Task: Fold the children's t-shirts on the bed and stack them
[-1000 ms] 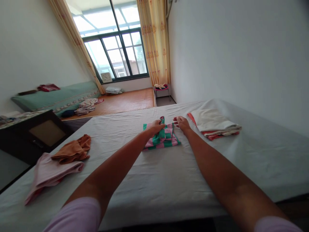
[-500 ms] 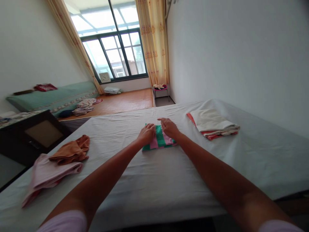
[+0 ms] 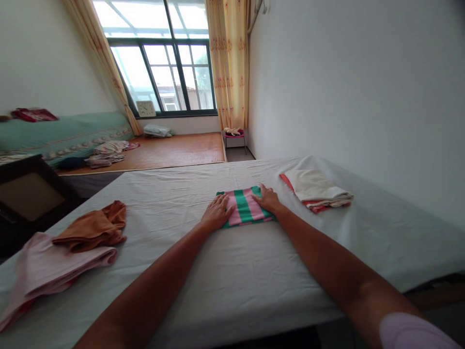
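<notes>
A folded garment with green and pink stripes (image 3: 242, 206) lies flat on the white sheet (image 3: 232, 271) in front of me. Along its left edge rests my left hand (image 3: 217, 211), fingers stretched out and partly on the cloth. My right hand (image 3: 268, 198) lies on the right edge with its fingers spread, thumb toward the middle of the stripes. Neither hand grips the fabric. Parts of both side edges are hidden under the hands.
To the right sits a folded stack of white and red cloth (image 3: 319, 189). At the left lie a brown garment (image 3: 92, 227) and a pink garment (image 3: 54, 266), loosely heaped. A dark cabinet (image 3: 29, 194) stands beyond them, and a brown mat (image 3: 178, 148) lies by the window.
My hands have moved apart to the two side edges, uncovering more of the striped garment. The view has shifted slightly to the right.
</notes>
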{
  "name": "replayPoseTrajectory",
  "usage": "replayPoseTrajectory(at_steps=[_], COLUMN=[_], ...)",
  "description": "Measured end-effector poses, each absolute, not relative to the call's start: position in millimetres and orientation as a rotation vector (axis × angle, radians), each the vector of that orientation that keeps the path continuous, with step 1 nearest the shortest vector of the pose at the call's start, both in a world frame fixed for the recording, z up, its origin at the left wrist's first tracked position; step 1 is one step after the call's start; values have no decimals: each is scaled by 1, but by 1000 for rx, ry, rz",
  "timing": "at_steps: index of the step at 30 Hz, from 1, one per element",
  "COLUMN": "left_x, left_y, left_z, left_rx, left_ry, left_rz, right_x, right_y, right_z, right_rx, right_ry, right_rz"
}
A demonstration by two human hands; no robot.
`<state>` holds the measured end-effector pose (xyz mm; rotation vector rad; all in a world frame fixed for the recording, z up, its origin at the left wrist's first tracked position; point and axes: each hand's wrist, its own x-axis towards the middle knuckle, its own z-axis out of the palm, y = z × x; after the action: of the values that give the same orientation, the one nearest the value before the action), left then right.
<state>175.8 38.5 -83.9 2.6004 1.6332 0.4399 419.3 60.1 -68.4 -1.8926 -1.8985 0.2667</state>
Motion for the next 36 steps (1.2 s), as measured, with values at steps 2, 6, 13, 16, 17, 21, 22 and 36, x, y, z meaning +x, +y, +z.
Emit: replayPoseTrajectory(at_steps=[2,6,13,16,17,21,22,36], left_x=[175,173,169,165,164,163,163,167], left_y=[39,38,43,51,54,58,57,44], left_z=[-85,-85,-83,-86,-88,-92,-92,-82], left_rx=[2594,2600,2545,2430,2401,2390,2404,2595], left_ry=[1620,1577,1493,1552,1570,1589,1587,1564], left_rz=[473,532,708,867,906,940,919,556], right_x=[418,415,408,412,417,474,494,616], right_y=[62,65,56,62,66,87,90,-13], right_z=[-66,-59,-35,-12,-2,38,42,-42], right_rx=[-1773,-1549,-1405,-1316,-1278,-1193,-1208,-1995], right_ry=[-1821,-1506,-1390,-1394,-1368,-1059,-966,-1029], right_rz=[407,865,1289,974,805,291,219,-425])
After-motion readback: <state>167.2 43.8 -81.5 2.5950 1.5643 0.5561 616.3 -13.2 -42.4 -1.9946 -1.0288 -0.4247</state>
